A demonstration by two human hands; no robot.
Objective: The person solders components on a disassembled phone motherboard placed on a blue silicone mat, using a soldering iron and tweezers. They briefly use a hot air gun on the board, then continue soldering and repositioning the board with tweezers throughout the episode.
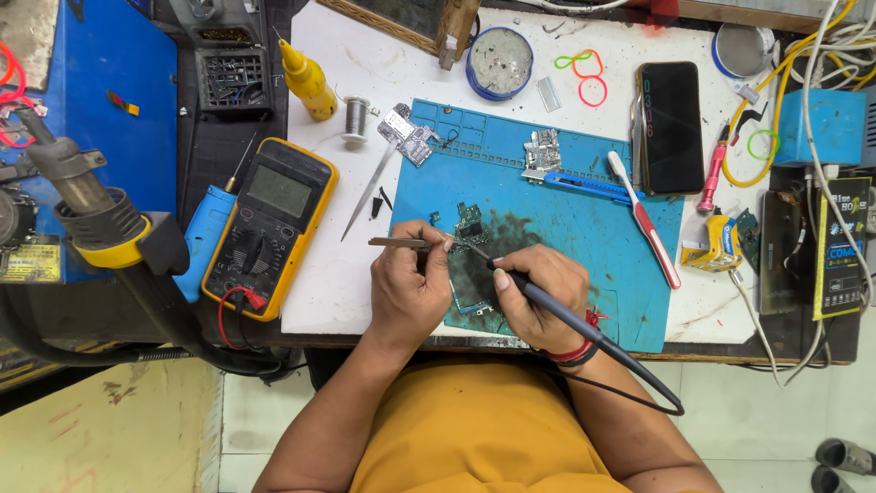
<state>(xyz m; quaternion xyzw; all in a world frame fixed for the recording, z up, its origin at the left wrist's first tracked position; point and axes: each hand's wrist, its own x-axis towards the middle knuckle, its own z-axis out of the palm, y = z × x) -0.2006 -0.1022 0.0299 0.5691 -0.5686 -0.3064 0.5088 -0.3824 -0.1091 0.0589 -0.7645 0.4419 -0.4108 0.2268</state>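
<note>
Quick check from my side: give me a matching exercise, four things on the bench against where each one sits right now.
Things:
1. multimeter
2. phone
3. solder spool
4. soldering iron

Places:
A. in the right hand
B. left of the blue mat, by the yellow bottle
C. right of the blue mat's top edge, screen up
D. at the table's left edge

Pairs: 1-D, 2-C, 3-B, 4-A

On the blue mat (584, 228), the left hand (408, 292) pinches tweezers (401, 243) beside a small circuit board (470, 222); the right hand (538, 297) grips a soldering iron (547, 306), tip touching that board. A yellow multimeter (269, 224) lies to the left, a dark phone (671, 126) far right
</note>
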